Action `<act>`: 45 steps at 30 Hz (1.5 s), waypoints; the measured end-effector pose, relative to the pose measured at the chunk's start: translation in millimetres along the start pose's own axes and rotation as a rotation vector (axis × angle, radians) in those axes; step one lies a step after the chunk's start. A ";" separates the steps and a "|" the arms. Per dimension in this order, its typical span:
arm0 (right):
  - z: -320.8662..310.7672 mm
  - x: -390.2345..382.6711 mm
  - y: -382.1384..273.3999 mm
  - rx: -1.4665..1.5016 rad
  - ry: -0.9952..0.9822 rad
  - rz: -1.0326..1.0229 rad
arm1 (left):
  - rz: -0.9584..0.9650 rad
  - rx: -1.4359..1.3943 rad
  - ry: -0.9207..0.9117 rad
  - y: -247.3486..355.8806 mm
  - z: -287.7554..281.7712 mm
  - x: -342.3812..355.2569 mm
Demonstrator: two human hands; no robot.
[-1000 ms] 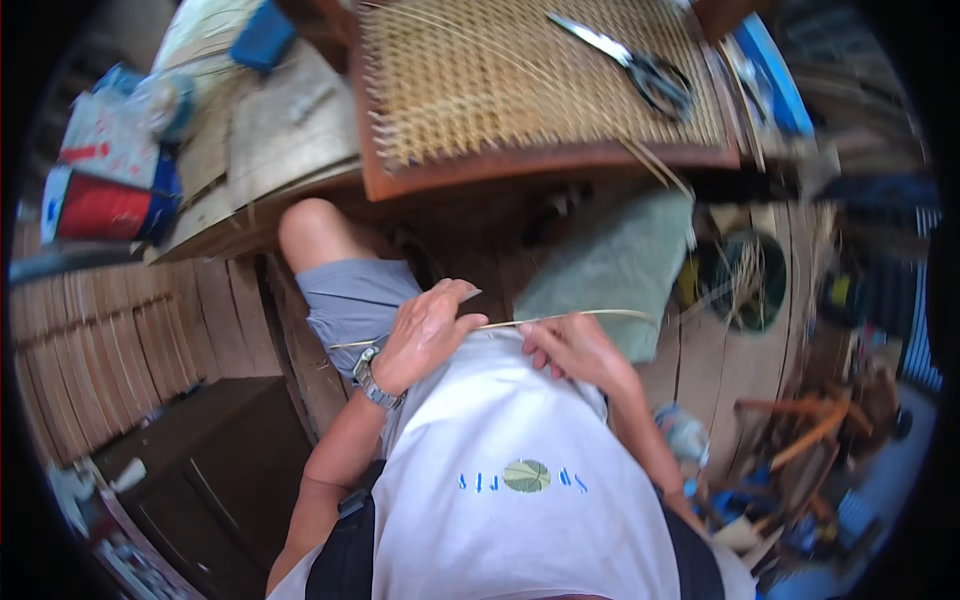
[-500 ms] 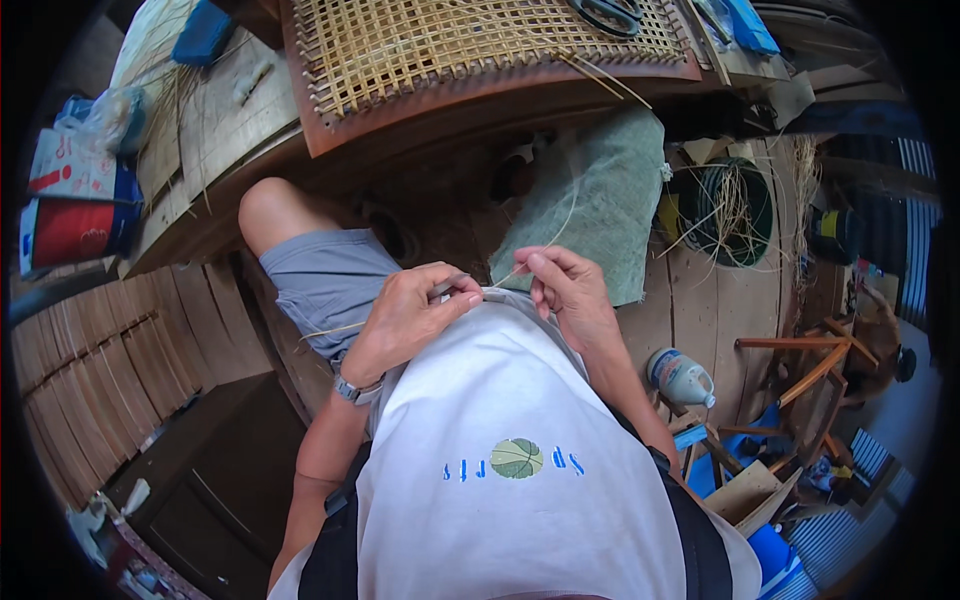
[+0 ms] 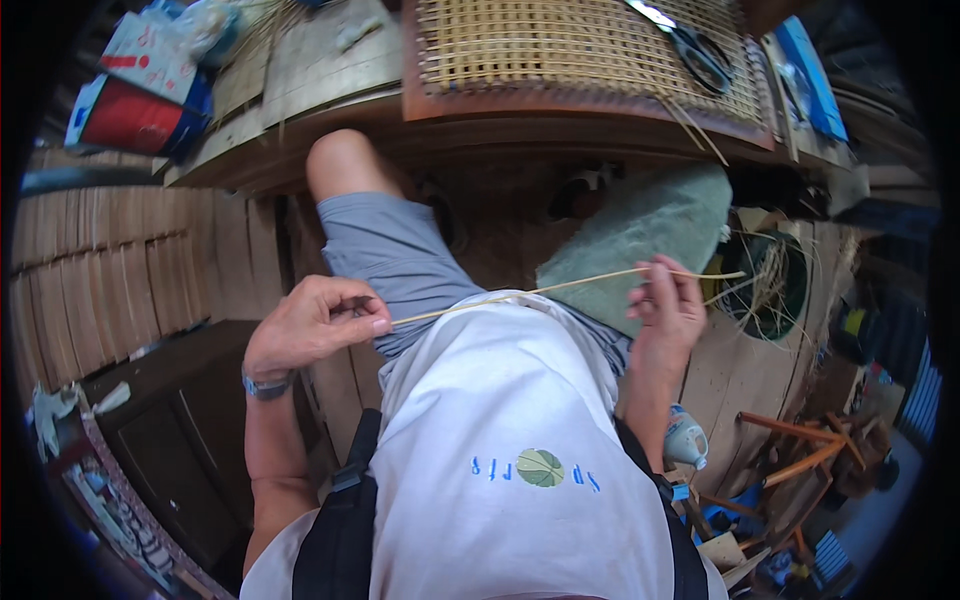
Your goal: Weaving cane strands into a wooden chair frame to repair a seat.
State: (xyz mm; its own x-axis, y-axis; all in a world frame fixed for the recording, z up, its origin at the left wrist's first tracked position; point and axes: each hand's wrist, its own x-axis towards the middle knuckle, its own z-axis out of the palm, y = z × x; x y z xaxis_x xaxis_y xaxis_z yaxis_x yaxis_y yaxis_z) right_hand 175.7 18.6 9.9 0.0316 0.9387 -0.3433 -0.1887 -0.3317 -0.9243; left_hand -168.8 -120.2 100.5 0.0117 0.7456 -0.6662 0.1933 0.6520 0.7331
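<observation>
A thin cane strand (image 3: pixel 520 294) stretches across my lap, pulled nearly straight between my two hands. My left hand (image 3: pixel 318 322), a watch on its wrist, pinches one end between thumb and fingertips. Farther right, my right hand (image 3: pixel 668 305) is closed on the strand near its other end, and a short tail pokes out past the fingers. Ahead of me on the bench lies a panel of woven cane (image 3: pixel 560 45) in a brown wooden frame. A pair of dark-handled scissors (image 3: pixel 700 60) rests on the weave, and loose cane ends hang over the frame's front edge.
A greenish cloth (image 3: pixel 640 235) covers my right thigh. Beyond it stands a dark bucket (image 3: pixel 785 290) with tangled cane strands. On the floor at right are a plastic jug (image 3: pixel 685 437) and wooden furniture parts (image 3: pixel 805 460). A red and blue container (image 3: pixel 130 120) sits on the bench's left end.
My hands have moved apart, left hand leftward and right hand rightward, drawing the strand out between them. The whole view has shifted, with the bench and panel now farther right.
</observation>
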 end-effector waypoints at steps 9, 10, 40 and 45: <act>-58.5 46.7 5.4 -0.067 0.132 -0.147 | -0.057 0.062 0.104 -14.0 -44.0 -33.0; -59.1 50.6 5.3 -0.063 0.125 -0.128 | -0.013 0.061 0.107 -17.9 -45.6 -36.5; -260.8 161.3 24.8 -0.072 0.504 -0.253 | 0.043 0.324 0.217 -33.7 -70.6 -49.8; -287.7 169.6 40.0 -0.011 0.481 -0.239 | 0.132 0.308 0.239 -23.9 -63.1 -47.4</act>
State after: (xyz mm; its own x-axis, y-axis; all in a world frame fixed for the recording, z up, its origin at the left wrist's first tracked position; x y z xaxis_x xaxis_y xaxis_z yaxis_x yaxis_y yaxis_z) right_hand 455.9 137.6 -133.3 0.5190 0.8399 -0.1587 -0.1113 -0.1176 -0.9868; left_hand -235.8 -162.4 123.2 -0.1649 0.8547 -0.4923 0.4909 0.5040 0.7106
